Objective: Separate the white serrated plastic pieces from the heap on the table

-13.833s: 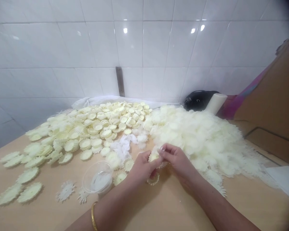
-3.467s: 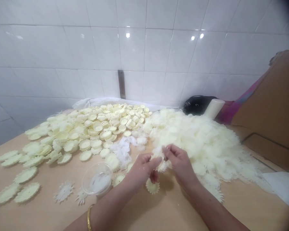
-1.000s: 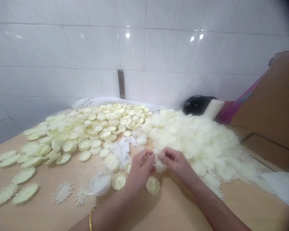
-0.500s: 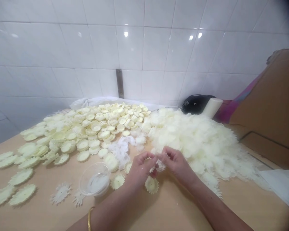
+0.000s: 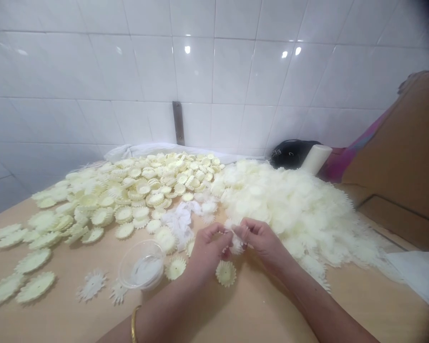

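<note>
Above the tabletop, my left hand (image 5: 209,250) and my right hand (image 5: 259,238) pinch a small white piece with a toothed edge (image 5: 237,244) between them. It looks like a thin scalloped fabric disc, partly covered by my fingers. Just below the hands, a cream scalloped disc (image 5: 226,274) lies flat on the table. Left of my left wrist rests another cream disc (image 5: 175,267). Beside my left forearm stands a clear round plastic tub (image 5: 142,265) with white paste-like stuff inside.
Layered cream discs (image 5: 128,190) pile up on the left, and sheer pale discs (image 5: 282,209) heap on the right. Crumpled white cloth (image 5: 178,223) lies between. Behind are a black bag (image 5: 293,153) and a white roll (image 5: 316,159). A cardboard box (image 5: 400,166) stands at right.
My hands stay almost in place, with small finger movements. The white piece between them has turned slightly. The other things lie as before.
</note>
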`<state>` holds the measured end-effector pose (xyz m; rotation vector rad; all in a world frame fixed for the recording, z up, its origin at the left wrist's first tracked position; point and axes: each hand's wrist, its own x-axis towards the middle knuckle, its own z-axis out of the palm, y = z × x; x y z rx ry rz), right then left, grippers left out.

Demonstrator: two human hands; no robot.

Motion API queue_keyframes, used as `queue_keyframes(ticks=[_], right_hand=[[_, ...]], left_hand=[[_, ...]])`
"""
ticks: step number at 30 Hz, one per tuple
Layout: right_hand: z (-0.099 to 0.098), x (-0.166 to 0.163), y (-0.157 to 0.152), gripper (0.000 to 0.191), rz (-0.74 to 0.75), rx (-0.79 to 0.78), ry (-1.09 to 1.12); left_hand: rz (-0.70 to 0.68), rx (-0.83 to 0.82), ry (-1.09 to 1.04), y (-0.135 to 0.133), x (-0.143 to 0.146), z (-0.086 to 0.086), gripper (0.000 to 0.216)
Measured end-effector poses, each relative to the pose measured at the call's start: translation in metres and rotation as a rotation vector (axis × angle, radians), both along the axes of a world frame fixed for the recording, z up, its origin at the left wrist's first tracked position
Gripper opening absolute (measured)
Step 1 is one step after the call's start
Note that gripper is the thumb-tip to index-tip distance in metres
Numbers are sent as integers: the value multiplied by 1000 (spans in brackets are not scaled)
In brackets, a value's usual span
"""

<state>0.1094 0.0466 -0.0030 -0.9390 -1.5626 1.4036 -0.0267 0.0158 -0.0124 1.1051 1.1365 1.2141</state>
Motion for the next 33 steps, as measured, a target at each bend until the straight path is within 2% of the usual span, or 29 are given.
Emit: queue_keyframes(ticks=[7,9,14,17,19,23,25,29,33], right_hand=[[4,10,7,40,-318,200,-186],[6,12,7,39,-365,244,-259],[6,13,5,31,-272,246,-451],[6,14,5,24,-323,296,-504],[6,14,6,23,-374,352,-513],[5,14,7,26,-415,415,-515],[5,13,6,27,-408,442,-502],[5,10,2,27,-358,462,-441],[6,4,-3,26,-284,416,-370]], left_hand=[[224,10,-25,8,-9,5,14],[257,27,18,10,-12,7,13],[112,60,198,9,-10,2,15],[60,47,202,8,-8,0,22],[57,17,139,8,-8,2,21],[-15,-48,-175,10,-12,9,18],[-38,-81,-258,10,-12,10,17],[-90,-113,-219,10,-10,6,17],[-134,-111,-184,8,-6,2,19]])
